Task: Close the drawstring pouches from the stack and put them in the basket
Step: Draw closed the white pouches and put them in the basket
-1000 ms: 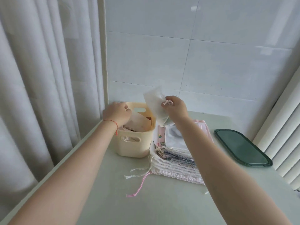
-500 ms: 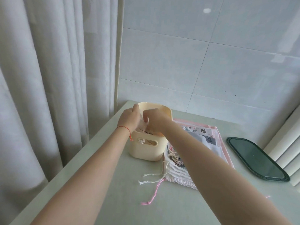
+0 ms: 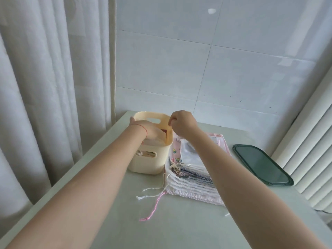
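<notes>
Lifting clear of the basket [image 3: 147,164] since a moment ago, the right hand [image 3: 181,125] hangs loosely curled, holding nothing; the left hand [image 3: 146,129] stays inside, its grip hidden.

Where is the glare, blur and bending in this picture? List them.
Head view: glare spot on the glossy white tiled wall; soft daylight, faint shadows under the cream plastic basket; the left hand and right hand slightly soft; wide-angle bending of the white curtain edges.

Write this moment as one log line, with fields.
left hand: inside basket | right hand: above basket rim, holds nothing visible | pouch stack: beside basket
</notes>
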